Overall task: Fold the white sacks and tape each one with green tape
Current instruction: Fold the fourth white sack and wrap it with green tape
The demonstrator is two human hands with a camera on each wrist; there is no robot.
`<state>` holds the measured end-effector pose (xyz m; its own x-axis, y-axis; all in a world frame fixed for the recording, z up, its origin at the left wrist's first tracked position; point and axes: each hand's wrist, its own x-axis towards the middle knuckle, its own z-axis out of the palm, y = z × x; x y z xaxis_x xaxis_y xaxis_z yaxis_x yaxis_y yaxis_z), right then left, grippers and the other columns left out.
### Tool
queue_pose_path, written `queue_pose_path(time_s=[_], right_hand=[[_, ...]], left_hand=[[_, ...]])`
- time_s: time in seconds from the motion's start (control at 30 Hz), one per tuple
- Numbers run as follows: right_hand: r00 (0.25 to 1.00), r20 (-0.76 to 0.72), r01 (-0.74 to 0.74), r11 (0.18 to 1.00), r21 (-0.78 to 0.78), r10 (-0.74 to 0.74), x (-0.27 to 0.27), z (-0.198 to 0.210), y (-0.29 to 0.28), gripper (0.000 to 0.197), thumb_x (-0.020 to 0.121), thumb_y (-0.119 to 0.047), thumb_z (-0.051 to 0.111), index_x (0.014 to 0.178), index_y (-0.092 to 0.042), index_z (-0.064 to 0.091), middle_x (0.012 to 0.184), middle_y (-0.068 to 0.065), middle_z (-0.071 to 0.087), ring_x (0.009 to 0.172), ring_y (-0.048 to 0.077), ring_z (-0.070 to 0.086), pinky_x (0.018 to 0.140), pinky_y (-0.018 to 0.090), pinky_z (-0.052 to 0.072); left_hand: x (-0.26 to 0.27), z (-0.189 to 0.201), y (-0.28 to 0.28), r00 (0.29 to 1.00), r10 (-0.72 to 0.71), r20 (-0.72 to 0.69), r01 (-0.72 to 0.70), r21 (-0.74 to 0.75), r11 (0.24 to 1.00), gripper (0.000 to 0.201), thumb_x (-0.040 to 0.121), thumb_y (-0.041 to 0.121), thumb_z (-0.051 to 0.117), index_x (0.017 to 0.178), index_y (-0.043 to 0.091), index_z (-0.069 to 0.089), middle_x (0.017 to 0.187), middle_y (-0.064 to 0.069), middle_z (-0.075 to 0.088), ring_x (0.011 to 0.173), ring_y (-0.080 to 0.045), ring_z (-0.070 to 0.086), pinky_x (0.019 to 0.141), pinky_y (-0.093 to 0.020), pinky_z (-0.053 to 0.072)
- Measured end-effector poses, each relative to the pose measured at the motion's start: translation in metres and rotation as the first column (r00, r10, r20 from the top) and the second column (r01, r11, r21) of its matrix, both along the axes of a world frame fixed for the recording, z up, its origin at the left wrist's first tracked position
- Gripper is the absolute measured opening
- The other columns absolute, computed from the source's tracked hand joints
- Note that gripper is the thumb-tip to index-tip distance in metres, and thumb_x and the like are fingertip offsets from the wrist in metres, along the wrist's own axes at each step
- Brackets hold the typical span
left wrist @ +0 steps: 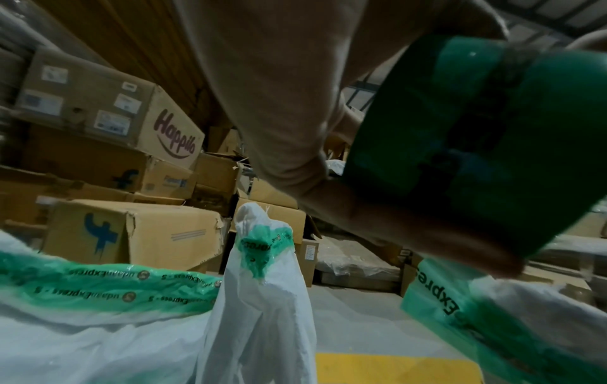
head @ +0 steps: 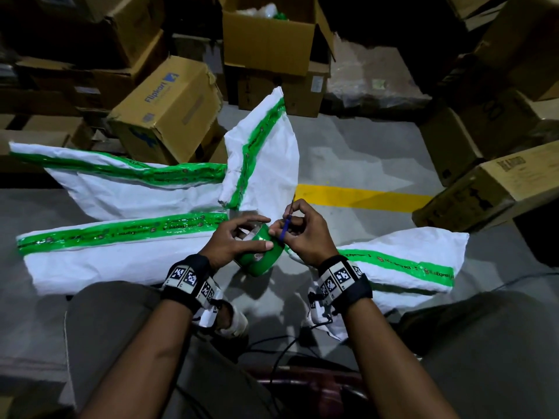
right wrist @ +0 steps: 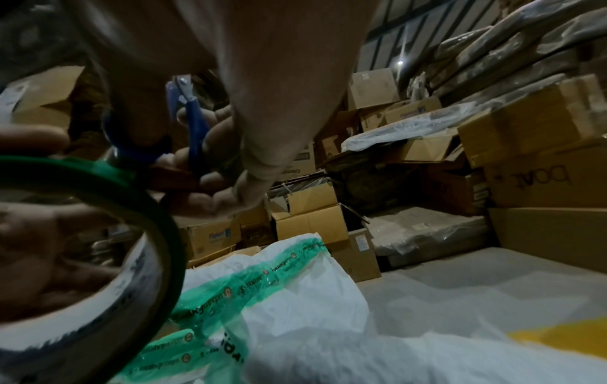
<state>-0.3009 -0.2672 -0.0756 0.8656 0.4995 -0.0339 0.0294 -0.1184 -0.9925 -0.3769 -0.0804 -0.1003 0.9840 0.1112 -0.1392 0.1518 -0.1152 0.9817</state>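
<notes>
left hand (head: pixel 234 237) clasps glossy green tape roll (head: pixel 260 252) by its ring | right hand (head: pixel 302 234) just beside, pinching blue-handled scissors (head: pixel 286 226), blades mostly hidden | crinkled white sacks (head: pixel 127 255) below and beyond | creased cardboard boxes (head: pixel 169 110) farthest, dim

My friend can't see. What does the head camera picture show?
A person's left hand holds a green tape roll while the right hand grips blue-handled scissors beside it. White sacks striped with green tape lie on the grey floor, ringed by cardboard boxes.
</notes>
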Motion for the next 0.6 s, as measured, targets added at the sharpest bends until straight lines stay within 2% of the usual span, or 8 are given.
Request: queue_pose_path(time_s=[0.07, 0.13, 0.27, 0.37, 0.43, 0.5, 0.57, 0.6], right_hand=[[0.998, -0.056, -0.024, 0.999, 0.036, 0.026, 0.001, 0.001, -0.003, 0.041, 0.078, 0.004, 0.078, 0.091, -0.023, 0.050, 0.084, 0.019, 0.073, 0.078, 0.027, 0.070, 0.074, 0.043, 0.057], [0.994, -0.098, -0.048, 0.997, 0.054, 0.053, 0.001, 0.003, -0.005, 0.041, 0.079, 0.010, 0.076, 0.093, -0.016, 0.047, 0.082, 0.020, 0.070, 0.077, 0.025, 0.068, 0.075, 0.036, 0.054], [0.986, -0.135, -0.095, 0.994, 0.058, 0.102, -0.001, 0.006, -0.010, 0.041, 0.078, 0.008, 0.076, 0.092, -0.015, 0.046, 0.081, 0.021, 0.067, 0.080, 0.028, 0.066, 0.084, 0.044, 0.055], [0.980, -0.150, -0.118, 0.990, 0.076, 0.128, -0.004, 0.009, -0.013, 0.041, 0.078, 0.010, 0.075, 0.091, -0.014, 0.045, 0.080, 0.022, 0.062, 0.080, 0.027, 0.065, 0.083, 0.042, 0.055], [0.984, -0.138, -0.098, 0.992, 0.078, 0.108, -0.007, 0.011, -0.016, 0.042, 0.079, 0.015, 0.074, 0.090, -0.012, 0.044, 0.079, 0.021, 0.062, 0.079, 0.026, 0.066, 0.081, 0.038, 0.056], [0.988, -0.143, -0.049, 0.995, 0.082, 0.061, -0.009, 0.013, -0.017, 0.042, 0.079, 0.016, 0.074, 0.089, -0.012, 0.043, 0.079, 0.019, 0.066, 0.080, 0.025, 0.067, 0.081, 0.039, 0.058], [0.987, -0.160, 0.012, 0.996, 0.088, 0.003, -0.009, 0.015, -0.017, 0.043, 0.079, 0.015, 0.075, 0.088, -0.013, 0.043, 0.081, 0.018, 0.069, 0.080, 0.025, 0.068, 0.082, 0.041, 0.059], [0.986, -0.165, 0.042, 0.994, 0.097, -0.026, -0.008, 0.015, -0.016, 0.043, 0.079, 0.014, 0.075, 0.089, -0.013, 0.044, 0.082, 0.018, 0.070, 0.080, 0.026, 0.069, 0.083, 0.042, 0.059]], left_hand=[[-0.001, 0.001, 0.001, 1.000, 0.019, -0.025, -0.020, -0.055, 0.998, 0.059, 0.055, 0.045, 0.090, 0.110, 0.034, 0.076, 0.105, -0.006, 0.066, 0.095, -0.018, 0.060, 0.089, -0.036, 0.048], [-0.001, 0.001, 0.001, 0.999, 0.032, -0.041, -0.036, -0.082, 0.996, 0.059, 0.052, 0.045, 0.090, 0.109, 0.033, 0.076, 0.103, -0.009, 0.062, 0.093, -0.016, 0.060, 0.086, -0.032, 0.049], [-0.001, -0.001, 0.001, 0.998, 0.032, -0.054, -0.036, -0.083, 0.996, 0.062, 0.053, 0.043, 0.092, 0.111, 0.028, 0.075, 0.113, -0.025, 0.061, 0.098, -0.020, 0.063, 0.088, -0.036, 0.052], [-0.001, 0.001, 0.001, 0.996, 0.064, -0.063, -0.067, -0.053, 0.996, 0.061, 0.050, 0.043, 0.094, 0.106, 0.030, 0.076, 0.110, -0.009, 0.067, 0.106, -0.019, 0.062, 0.090, -0.039, 0.054], [-0.001, 0.001, 0.002, 0.996, 0.057, -0.066, -0.060, -0.040, 0.997, 0.060, 0.049, 0.039, 0.098, 0.104, 0.029, 0.075, 0.101, 0.002, 0.068, 0.096, -0.009, 0.064, 0.081, -0.032, 0.053], [-0.002, 0.000, 0.003, 0.995, -0.007, -0.101, 0.003, -0.040, 0.999, 0.067, 0.049, 0.040, 0.100, 0.109, 0.029, 0.072, 0.100, 0.002, 0.068, 0.092, -0.008, 0.066, 0.081, -0.031, 0.055], [-0.004, 0.000, 0.003, 0.981, -0.130, -0.142, 0.126, -0.038, 0.991, 0.079, 0.050, 0.041, 0.100, 0.121, 0.032, 0.066, 0.113, -0.002, 0.069, 0.103, -0.017, 0.068, 0.090, -0.040, 0.057], [-0.005, 0.001, 0.001, 0.972, -0.191, -0.139, 0.187, -0.037, 0.982, 0.080, 0.054, 0.036, 0.099, 0.125, 0.032, 0.062, 0.118, -0.002, 0.068, 0.108, -0.020, 0.068, 0.093, -0.041, 0.057]])
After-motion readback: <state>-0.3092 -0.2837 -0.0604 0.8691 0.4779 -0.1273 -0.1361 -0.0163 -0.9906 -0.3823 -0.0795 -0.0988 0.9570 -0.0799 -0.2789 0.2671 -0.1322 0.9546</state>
